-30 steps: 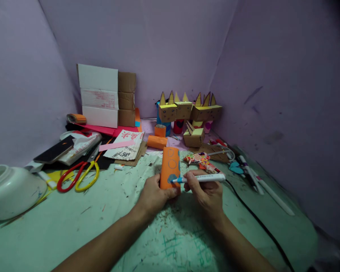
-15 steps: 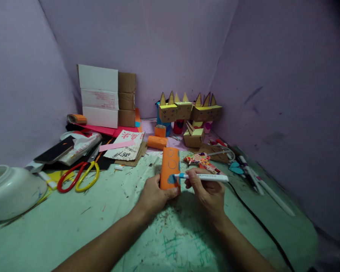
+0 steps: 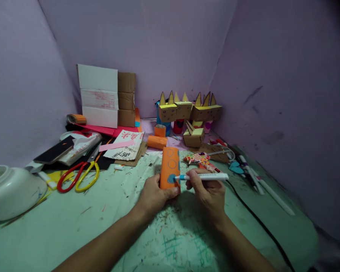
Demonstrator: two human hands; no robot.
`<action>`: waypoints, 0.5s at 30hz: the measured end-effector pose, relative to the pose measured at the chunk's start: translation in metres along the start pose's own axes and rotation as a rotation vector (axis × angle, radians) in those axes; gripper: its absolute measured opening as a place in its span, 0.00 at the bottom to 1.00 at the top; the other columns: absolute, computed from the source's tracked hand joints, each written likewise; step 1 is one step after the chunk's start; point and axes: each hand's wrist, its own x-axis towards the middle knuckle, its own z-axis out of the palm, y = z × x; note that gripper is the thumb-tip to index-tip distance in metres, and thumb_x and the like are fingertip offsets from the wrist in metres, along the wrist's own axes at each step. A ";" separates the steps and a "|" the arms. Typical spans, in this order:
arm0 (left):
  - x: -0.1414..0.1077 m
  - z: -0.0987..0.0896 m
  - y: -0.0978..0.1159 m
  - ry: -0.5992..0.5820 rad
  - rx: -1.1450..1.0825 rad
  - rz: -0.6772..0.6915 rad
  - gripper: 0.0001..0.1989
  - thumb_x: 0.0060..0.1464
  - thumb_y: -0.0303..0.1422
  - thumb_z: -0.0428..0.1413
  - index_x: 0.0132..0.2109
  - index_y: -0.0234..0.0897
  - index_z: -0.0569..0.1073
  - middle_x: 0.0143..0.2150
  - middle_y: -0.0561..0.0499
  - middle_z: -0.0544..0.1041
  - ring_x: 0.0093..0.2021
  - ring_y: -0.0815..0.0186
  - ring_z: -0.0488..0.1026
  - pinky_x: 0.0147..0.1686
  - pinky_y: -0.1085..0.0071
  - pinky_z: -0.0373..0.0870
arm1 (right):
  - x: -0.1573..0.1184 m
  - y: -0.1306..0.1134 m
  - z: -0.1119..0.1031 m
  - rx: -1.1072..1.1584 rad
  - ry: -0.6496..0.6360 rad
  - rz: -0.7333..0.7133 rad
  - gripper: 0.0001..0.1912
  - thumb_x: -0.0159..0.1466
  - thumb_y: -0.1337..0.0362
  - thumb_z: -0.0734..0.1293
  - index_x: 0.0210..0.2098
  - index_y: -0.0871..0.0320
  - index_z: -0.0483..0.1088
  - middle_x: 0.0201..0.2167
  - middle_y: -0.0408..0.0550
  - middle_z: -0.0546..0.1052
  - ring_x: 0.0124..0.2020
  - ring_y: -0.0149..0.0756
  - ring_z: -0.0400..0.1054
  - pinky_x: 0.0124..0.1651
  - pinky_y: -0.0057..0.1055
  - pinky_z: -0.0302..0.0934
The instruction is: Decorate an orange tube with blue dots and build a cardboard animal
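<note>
My left hand (image 3: 155, 192) is closed round the lower end of an orange paper tube (image 3: 166, 158), thumb across its near end. Outlined circles run down the tube's face, and the lowest one is coloured blue. Pinched in my right hand (image 3: 208, 190) is a white marker pen (image 3: 215, 176) with a blue collar. Its tip touches the blue circle on the tube. Beyond the tube lie a second orange tube (image 3: 157, 142) and a short orange piece (image 3: 160, 130).
Cardboard animal heads (image 3: 184, 110) on coloured tubes stand at the back. Scissors (image 3: 87, 176), a white pot (image 3: 14, 192) and folded cardboard (image 3: 99, 96) are on the left. Several pens (image 3: 251, 175) and a black cable (image 3: 257, 221) lie right on the green tabletop (image 3: 107, 223).
The marker tip has shifted slightly within the lowest circle. Both hands keep their holds, and the tube has barely moved.
</note>
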 end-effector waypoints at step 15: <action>0.000 0.000 0.000 -0.007 0.032 0.009 0.18 0.31 0.30 0.64 0.35 0.29 0.73 0.26 0.52 0.74 0.24 0.70 0.66 0.25 0.73 0.64 | -0.002 0.004 -0.001 0.039 -0.006 -0.007 0.10 0.63 0.62 0.66 0.26 0.58 0.73 0.18 0.41 0.73 0.20 0.29 0.67 0.24 0.24 0.61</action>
